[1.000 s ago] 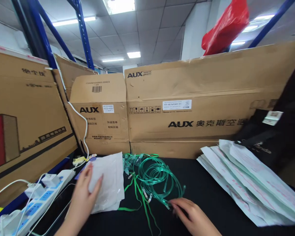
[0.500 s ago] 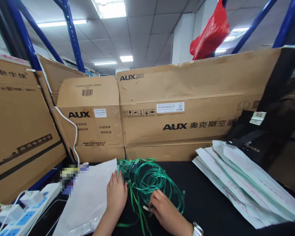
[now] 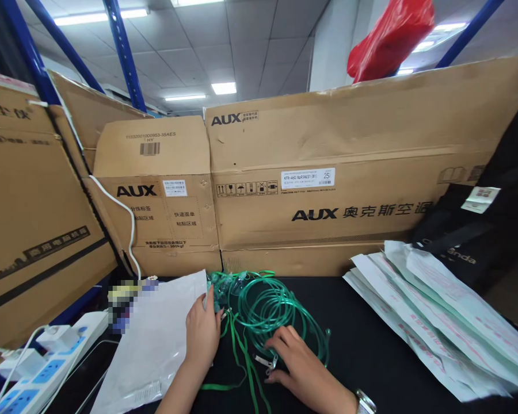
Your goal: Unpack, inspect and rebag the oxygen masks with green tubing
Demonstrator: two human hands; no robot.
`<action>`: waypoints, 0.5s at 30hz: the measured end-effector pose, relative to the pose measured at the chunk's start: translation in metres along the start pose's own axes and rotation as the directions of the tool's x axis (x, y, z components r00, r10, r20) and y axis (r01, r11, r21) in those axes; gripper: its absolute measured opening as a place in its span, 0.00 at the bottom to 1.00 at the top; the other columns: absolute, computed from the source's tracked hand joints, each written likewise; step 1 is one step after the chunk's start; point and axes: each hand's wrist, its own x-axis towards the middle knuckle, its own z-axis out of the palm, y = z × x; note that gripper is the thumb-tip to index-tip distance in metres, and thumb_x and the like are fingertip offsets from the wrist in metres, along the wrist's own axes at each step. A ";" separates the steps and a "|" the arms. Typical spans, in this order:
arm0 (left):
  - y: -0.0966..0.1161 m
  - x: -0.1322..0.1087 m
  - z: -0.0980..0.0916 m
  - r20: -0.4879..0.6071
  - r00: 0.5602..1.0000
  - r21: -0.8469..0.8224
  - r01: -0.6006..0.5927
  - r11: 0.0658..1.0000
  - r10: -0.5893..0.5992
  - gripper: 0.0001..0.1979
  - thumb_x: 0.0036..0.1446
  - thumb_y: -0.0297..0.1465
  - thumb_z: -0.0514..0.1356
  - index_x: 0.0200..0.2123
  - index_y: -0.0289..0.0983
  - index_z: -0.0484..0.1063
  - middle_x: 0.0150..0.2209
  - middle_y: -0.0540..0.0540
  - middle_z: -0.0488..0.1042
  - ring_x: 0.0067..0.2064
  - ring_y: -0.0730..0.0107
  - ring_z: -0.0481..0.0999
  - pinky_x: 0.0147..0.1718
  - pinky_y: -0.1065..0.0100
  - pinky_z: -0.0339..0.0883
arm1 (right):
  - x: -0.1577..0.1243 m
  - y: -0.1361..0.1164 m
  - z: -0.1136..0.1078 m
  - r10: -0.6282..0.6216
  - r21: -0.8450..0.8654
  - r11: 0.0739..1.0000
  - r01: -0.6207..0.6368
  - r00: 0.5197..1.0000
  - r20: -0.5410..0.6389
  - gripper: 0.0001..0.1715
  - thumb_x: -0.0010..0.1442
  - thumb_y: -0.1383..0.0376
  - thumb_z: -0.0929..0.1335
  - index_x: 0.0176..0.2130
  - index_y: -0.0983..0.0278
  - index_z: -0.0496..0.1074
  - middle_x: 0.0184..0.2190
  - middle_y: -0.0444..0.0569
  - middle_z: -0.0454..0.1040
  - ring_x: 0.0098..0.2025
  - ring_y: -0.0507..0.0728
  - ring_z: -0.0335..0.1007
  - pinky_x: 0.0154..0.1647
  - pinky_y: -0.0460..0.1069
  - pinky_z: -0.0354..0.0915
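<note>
A coil of green tubing (image 3: 267, 305) with green straps and a clear mask part lies on the black table top (image 3: 362, 345). My right hand (image 3: 300, 365) rests on the near side of the coil with its fingers curled over the tubing. Flat on the right edge of a white plastic pouch (image 3: 151, 345) lies my left hand (image 3: 202, 333), fingers together and stretched out, right beside the coil.
Cardboard AUX boxes (image 3: 328, 190) wall the table at the back and left. A fanned stack of white pouches (image 3: 440, 316) lies at the right, below a black bag (image 3: 492, 230). A white-and-blue power strip (image 3: 43, 362) with cables sits at the near left.
My left hand slid from the middle of the white pouch to its right edge beside the tubing. My right hand moved up onto the coil. The pouch now lies flatter.
</note>
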 end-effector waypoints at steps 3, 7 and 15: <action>-0.001 0.008 0.000 0.006 0.999 -0.016 -0.046 0.999 0.046 0.22 0.57 0.29 0.46 0.57 0.39 0.54 0.55 0.36 0.58 0.55 0.53 0.58 0.48 0.55 0.57 | 0.001 0.002 0.003 0.055 -0.021 0.998 -0.056 0.998 -0.030 0.18 0.45 0.66 0.72 0.36 0.60 0.66 0.39 0.45 0.63 0.43 0.57 0.58 0.44 0.51 0.58; -0.007 0.014 0.007 0.076 0.990 -0.050 -0.114 0.992 0.118 0.19 0.56 0.26 0.45 0.51 0.40 0.63 0.56 0.41 0.59 0.57 0.56 0.57 0.50 0.54 0.55 | 0.003 0.004 0.009 0.114 -0.052 0.992 -0.115 0.993 -0.028 0.12 0.46 0.66 0.71 0.33 0.61 0.66 0.37 0.46 0.63 0.41 0.58 0.59 0.42 0.51 0.59; -0.016 0.014 -0.003 0.159 0.968 -0.157 -0.171 0.973 0.196 0.27 0.42 0.15 0.45 0.43 0.39 0.68 0.52 0.45 0.65 0.54 0.65 0.61 0.50 0.62 0.56 | 0.006 0.006 0.007 0.103 -0.033 0.994 -0.103 0.995 0.014 0.08 0.50 0.68 0.68 0.29 0.63 0.63 0.33 0.46 0.66 0.37 0.56 0.62 0.37 0.48 0.59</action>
